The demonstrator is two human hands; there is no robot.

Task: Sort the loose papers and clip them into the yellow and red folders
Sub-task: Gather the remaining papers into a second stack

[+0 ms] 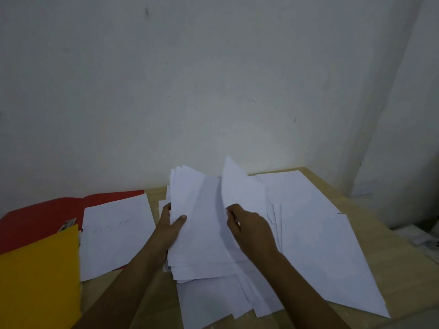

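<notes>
A thick stack of white papers (202, 233) lies on the wooden table in front of me. My left hand (169, 227) grips the stack's left edge, thumb on top. My right hand (249, 227) pinches one sheet (240, 184) and lifts it, so that the sheet stands curled upward. The red folder (40, 218) lies open at the left with a written sheet (117, 233) on its right half and a metal clip (69, 224) near its spine. The yellow folder (38, 281) overlaps the red one at the lower left.
More white sheets (316, 236) are spread over the right side of the table (370, 233). A grey wall stands right behind the table. A pale object (422, 241) lies past the table's right edge.
</notes>
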